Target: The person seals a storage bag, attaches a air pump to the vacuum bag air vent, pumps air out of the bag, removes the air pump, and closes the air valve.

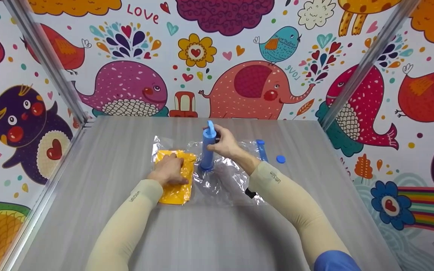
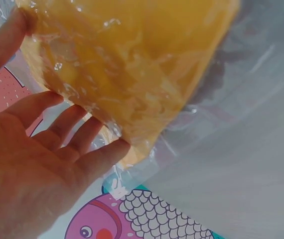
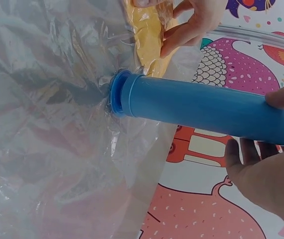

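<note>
A clear plastic vacuum bag [image 1: 217,188] lies on the table, with a folded yellow item [image 1: 175,194], seemingly cloth, inside its left part. My left hand [image 1: 169,170] rests on the yellow part through the film, fingers spread and relaxed; in the left wrist view the fingertips [image 2: 124,145] touch the bag. A blue hand pump [image 1: 207,150] stands upright, its base against the round blue valve [image 3: 117,93] of the bag. My right hand [image 1: 224,141] holds the upper part of the pump barrel between thumb and fingers, just below its looped handle [image 1: 210,127].
A round blue cap [image 1: 280,159] lies on the grey table [image 1: 217,237] right of the bag. Along the bag's right edge runs a blue strip [image 1: 262,150]. Printed cartoon panels and metal posts [image 1: 47,60] enclose the table at the back and sides.
</note>
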